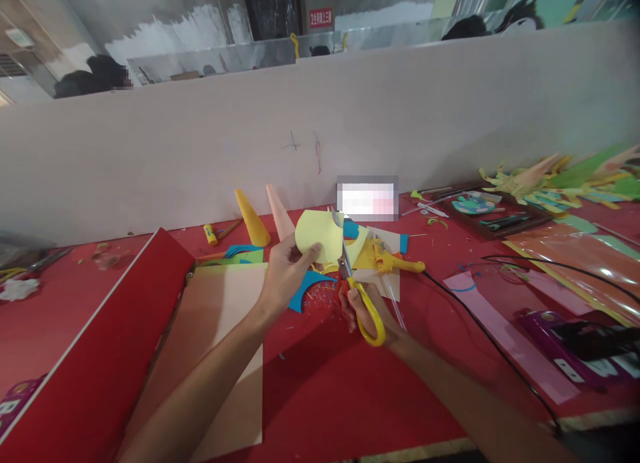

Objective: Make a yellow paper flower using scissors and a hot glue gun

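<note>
My left hand (290, 266) pinches a pale yellow craft sheet (317, 235) with a curved edge and holds it above the table. In my right hand (369, 301) is a pair of scissors (373, 316) with yellow and red handles. Their blades are apart at the sheet's right edge. A partly cut yellow piece hangs beside the blades; whether it is still joined to the sheet I cannot tell. Just beyond my right hand lies a yellow glue gun (393, 259). Below my left hand rests a curved blue scrap (303, 293).
A yellow cone (253, 223) and a pink cone (280, 216) stand near the white partition (200, 143). At left are a red board (110, 323) and peach sheets (230, 356). A black cable (480, 319) crosses the right side, near pink strips (510, 343) and a dark tray (530, 226).
</note>
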Demonstrator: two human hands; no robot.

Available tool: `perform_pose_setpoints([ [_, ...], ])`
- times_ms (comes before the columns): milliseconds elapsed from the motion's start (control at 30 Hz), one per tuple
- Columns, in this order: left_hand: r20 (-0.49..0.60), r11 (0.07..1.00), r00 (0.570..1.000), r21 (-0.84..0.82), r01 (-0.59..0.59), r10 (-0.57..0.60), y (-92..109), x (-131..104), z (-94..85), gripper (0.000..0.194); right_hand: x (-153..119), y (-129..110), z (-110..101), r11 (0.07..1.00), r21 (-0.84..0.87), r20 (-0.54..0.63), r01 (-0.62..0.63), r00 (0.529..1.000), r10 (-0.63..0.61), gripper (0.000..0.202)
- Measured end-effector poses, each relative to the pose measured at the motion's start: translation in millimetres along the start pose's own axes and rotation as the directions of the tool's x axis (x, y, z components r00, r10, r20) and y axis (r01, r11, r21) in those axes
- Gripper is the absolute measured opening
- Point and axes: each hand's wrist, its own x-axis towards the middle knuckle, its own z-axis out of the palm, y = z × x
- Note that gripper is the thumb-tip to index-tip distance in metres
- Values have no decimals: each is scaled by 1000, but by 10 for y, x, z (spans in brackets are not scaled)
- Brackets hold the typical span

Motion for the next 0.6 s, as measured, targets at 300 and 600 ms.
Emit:
perform_pose_setpoints([
  [300,0,1000,1000,-27,9,-9,-58,-26,53,34,14,-88,40,991,104,-55,-86,994,92,70],
  [600,-23,998,999,-63,23,-24,-85,-42,78,37,74,-227,36,987,154,-142,36,990,-14,75],
])
